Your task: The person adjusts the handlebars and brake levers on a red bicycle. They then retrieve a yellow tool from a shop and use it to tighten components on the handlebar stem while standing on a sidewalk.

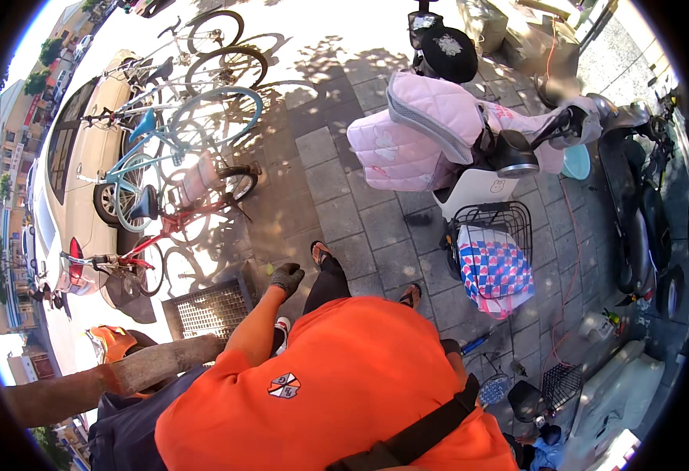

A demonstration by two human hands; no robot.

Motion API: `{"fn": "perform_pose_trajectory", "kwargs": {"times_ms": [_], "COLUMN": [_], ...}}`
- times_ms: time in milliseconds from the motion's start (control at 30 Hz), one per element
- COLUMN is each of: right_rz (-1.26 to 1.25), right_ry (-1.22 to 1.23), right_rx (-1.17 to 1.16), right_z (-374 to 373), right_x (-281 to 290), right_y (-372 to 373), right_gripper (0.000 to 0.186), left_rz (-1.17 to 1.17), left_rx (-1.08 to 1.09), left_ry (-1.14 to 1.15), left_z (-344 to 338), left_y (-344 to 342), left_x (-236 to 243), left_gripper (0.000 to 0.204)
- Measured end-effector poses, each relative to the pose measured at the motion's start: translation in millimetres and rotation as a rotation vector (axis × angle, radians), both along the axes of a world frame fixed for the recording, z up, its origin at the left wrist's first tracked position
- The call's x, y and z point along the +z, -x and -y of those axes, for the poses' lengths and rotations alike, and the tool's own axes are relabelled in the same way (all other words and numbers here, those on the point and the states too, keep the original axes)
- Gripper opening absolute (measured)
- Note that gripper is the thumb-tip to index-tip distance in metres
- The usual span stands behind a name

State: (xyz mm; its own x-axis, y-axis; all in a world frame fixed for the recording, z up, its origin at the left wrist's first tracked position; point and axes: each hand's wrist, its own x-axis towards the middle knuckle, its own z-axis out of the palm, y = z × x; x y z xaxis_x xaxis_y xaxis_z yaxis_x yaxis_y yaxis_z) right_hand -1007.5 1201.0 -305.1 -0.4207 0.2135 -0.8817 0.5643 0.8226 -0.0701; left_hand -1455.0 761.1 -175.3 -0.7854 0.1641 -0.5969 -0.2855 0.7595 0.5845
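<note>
My left hand (pixel 287 279), in a dark grey work glove, hangs at my side above the paving, its fingers curled together. I see nothing in it. Only a small dark-gloved part of my right hand (pixel 449 346) shows past my orange shirt; its fingers are hidden. A blue, stick-like tool (pixel 477 343) appears right beside that hand, but I cannot tell whether I hold it. Ahead to the right stands a scooter with a pink quilted cover (pixel 415 149). Its black wire basket (pixel 509 212) holds a blue, pink and white patterned bag (pixel 493 271).
Several parked bicycles (pixel 144 200) line the left beside a beige car (pixel 70 173). A metal grate (pixel 211 310) and a tree trunk (pixel 156 365) are nearer. Dark scooters (pixel 631 204), a light-blue basin (pixel 576 162) and an orange cord (pixel 572 259) are at right.
</note>
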Motion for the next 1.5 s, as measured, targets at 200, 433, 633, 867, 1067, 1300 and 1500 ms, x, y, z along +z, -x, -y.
{"fn": "perform_pose_trajectory", "kwargs": {"times_ms": [200, 433, 633, 867, 1067, 1300, 1500], "right_rz": [0.105, -0.489, -0.532, -0.975, -0.680, -0.719, -0.668], "right_ry": [0.000, 0.022, 0.250, 0.149, 0.657, 0.620, 0.500], "right_rx": [0.556, -0.298, -0.463, 0.283, -0.699, -0.935, -1.298], "right_z": [10.3, 73.1, 108.0, 61.9, -30.8, -104.6, -176.1], "right_x": [44.1, 125.7, 187.3, 89.0, 63.6, 150.0, 162.6], "right_y": [219.7, 500.3, 695.7, 882.9, 1035.2, 1191.2, 1309.6], "right_gripper": [0.043, 0.040, 0.037, 0.031, 0.030, 0.036, 0.028], "left_rz": [0.205, 0.217, 0.160, 0.142, 0.075, 0.065, 0.250], "left_rx": [0.401, 0.288, 0.330, 0.384, 0.063, -0.161, -0.192], "left_ry": [0.062, 0.230, 0.025, -0.064, 0.179, 0.275, 0.264], "left_z": [175.2, 233.3, 154.6, 72.0, 83.1, 33.6, -51.9], "left_y": [-14.3, 96.7, 249.9, 428.7, 554.6, 666.3, 867.0], "left_x": [-86.2, -76.6, -90.0, -83.5, -84.4, -100.5, -96.4], "left_gripper": [0.060, 0.058, 0.056, 0.054, 0.054, 0.046, 0.043]}}
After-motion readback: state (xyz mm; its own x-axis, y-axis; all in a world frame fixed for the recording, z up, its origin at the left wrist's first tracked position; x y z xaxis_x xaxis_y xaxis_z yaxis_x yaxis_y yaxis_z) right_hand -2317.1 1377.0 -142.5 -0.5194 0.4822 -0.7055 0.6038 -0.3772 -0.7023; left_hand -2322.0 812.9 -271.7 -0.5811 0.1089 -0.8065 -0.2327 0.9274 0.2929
